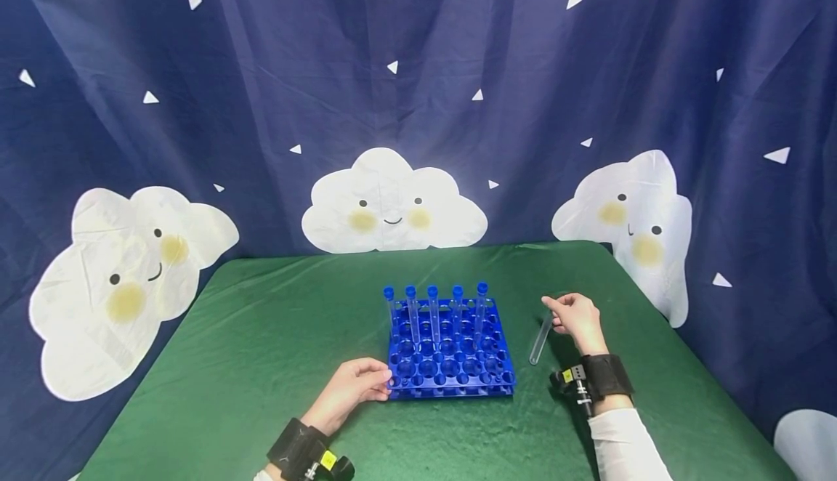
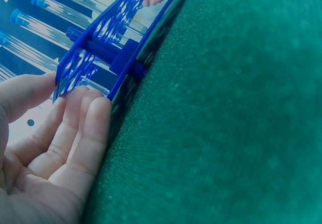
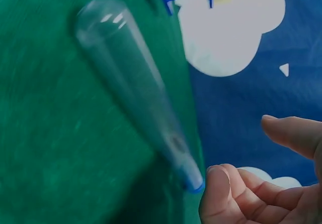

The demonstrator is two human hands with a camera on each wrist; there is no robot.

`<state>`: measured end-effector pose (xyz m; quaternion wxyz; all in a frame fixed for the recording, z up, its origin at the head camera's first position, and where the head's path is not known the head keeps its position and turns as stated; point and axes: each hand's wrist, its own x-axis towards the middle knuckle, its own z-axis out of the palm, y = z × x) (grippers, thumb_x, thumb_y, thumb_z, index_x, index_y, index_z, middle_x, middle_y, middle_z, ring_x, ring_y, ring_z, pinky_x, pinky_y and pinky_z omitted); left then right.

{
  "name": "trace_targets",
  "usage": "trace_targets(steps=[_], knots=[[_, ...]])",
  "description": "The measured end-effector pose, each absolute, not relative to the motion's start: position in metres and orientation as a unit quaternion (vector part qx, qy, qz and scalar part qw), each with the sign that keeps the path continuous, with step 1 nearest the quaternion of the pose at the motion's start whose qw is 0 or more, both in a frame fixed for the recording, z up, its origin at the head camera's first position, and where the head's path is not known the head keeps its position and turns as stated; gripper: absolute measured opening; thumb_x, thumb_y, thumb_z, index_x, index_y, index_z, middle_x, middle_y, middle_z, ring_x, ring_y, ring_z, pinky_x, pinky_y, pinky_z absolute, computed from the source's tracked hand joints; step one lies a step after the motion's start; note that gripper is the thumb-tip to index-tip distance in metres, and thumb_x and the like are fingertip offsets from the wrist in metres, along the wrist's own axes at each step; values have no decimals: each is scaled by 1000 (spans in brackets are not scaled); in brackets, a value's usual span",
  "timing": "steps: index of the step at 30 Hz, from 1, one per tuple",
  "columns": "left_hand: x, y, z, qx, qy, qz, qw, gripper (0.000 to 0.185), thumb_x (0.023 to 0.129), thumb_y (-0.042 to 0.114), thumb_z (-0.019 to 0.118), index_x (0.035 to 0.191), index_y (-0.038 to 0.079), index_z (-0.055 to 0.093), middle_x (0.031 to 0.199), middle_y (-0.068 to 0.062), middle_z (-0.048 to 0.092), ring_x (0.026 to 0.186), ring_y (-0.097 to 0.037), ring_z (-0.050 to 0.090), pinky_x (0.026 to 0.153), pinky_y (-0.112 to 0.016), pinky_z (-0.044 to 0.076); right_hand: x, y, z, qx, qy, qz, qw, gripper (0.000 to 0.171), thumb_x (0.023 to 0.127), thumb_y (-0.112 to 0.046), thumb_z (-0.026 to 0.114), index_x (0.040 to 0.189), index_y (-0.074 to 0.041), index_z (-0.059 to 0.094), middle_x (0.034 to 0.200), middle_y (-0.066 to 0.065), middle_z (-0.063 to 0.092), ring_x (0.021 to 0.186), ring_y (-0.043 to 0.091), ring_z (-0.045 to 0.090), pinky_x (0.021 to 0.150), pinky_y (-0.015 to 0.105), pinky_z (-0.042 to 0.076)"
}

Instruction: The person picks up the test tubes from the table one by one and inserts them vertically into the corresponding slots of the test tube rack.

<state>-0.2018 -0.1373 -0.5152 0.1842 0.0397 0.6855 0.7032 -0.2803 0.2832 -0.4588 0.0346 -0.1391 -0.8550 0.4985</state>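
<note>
Head view: left hand (image 1: 353, 390) resting against the blue rack (image 1: 447, 357) at its front left corner, fingers relaxed; right hand (image 1: 575, 315) pinching the cap end of a clear test tube (image 1: 540, 339), hanging just right of the rack over the green table (image 1: 261, 336).

Left wrist view: straight fingers (image 2: 83, 128) touching the rack (image 2: 108, 43).

Right wrist view: fingertips (image 3: 221, 189) meeting the tube (image 3: 136, 93) at its blue cap.
</note>
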Motion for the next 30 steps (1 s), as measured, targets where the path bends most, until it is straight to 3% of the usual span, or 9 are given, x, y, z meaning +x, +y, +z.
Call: trace_targets(steps=[8,12,16,21,30], knots=[[-201,-137,-515,40,686,703,184,34,89,21,70,108,-7,62,83,-1,67,74,-13,67,74,-29,62,-280,287,-466,-145,-877,457,-8,40,89,-29,67,100,9,59,73,8,65,61,9,61,55,20,57],[-201,-137,-514,37,685,704,184,34,89,20,70,108,-7,62,83,-1,67,75,-13,66,74,-29,62,-282,286,-468,-138,-903,406,-22,34,88,-31,67,74,-1,61,59,-1,58,56,9,55,53,21,50],[-200,-137,-514,40,683,705,184,35,89,20,70,108,-8,62,84,-1,67,75,-12,66,74,-29,62,-285,286,-472,-120,-929,350,-21,46,88,-33,67,51,-14,46,47,-7,44,48,11,46,49,24,39],[-202,-138,-515,44,684,705,182,33,89,20,70,108,-7,62,83,-1,67,74,-12,67,74,-29,62,-286,286,-475,-114,-941,318,-20,49,86,-31,67,50,-17,37,47,-7,36,47,12,41,46,25,34],[-202,-138,-515,40,684,704,187,34,89,20,70,107,-7,62,83,-1,67,75,-12,66,74,-29,62,-287,290,-476,-119,-938,324,-32,38,85,-23,60,53,-16,41,49,-4,43,50,14,48,48,25,38]])
